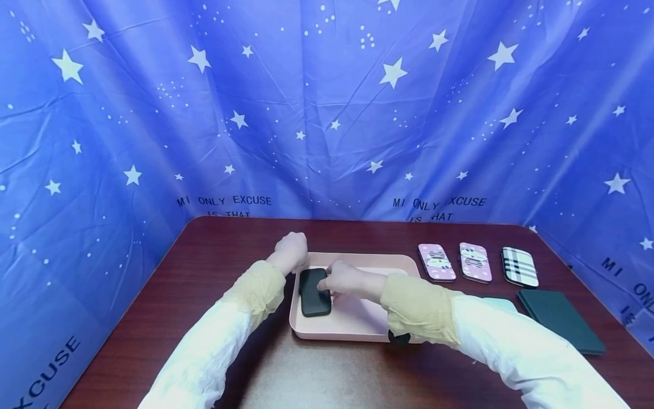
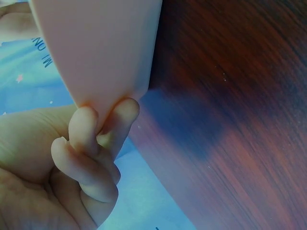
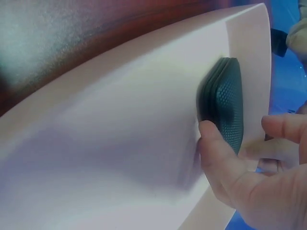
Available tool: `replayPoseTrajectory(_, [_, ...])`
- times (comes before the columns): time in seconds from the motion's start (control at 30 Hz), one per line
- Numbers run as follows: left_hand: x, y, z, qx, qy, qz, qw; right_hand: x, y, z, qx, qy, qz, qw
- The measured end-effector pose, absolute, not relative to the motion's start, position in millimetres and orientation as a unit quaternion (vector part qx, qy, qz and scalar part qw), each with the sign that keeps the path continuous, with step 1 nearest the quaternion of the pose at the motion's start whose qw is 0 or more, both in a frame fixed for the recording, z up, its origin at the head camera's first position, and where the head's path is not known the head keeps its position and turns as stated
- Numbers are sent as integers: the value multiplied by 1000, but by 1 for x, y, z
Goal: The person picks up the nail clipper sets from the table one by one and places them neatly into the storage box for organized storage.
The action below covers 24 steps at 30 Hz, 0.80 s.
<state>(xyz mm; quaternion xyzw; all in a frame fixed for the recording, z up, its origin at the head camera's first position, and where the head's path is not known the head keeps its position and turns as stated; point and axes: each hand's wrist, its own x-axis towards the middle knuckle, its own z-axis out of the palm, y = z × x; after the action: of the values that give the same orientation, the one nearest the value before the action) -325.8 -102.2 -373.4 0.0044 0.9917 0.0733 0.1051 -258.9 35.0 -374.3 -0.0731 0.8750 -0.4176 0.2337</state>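
Observation:
My left hand (image 1: pixel 292 251) grips the far left corner of a pale pink tray (image 1: pixel 352 335), its fingers and thumb curled at the wall (image 2: pixel 100 52) in the left wrist view. A black case (image 1: pixel 313 301) with a textured face and rounded corners lies inside, by the tray's left wall. My right hand (image 1: pixel 347 279) reaches over the tray from the right. In the right wrist view a fingertip touches the side of the case (image 3: pixel 229 100), while another digit stands apart from its face.
Two pink patterned cases (image 1: pixel 437 264) (image 1: pixel 475 264) and a checked case (image 1: pixel 520 267) lie right of the tray. Nearer are a dark green flat item (image 1: pixel 562 321) and a mint item (image 1: pixel 501 305) partly behind my right sleeve. A blue star-patterned curtain (image 1: pixel 327 113) surrounds the brown table (image 1: pixel 179 284).

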Motion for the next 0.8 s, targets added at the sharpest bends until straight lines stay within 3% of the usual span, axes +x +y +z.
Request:
replayPoseTrajectory(0.43, [-323, -102, -370, 13, 992, 71, 105, -242, 58, -337, -118, 877, -359, 297])
replayPoseTrajectory(0.57, [-324, -102, -370, 16, 993, 67, 101, -242, 71, -322, -158, 892, -316, 282])
replayPoseTrajectory(0.8, [-324, -102, -371, 16, 992, 66, 103, -240, 97, -310, -199, 928, -238, 205])
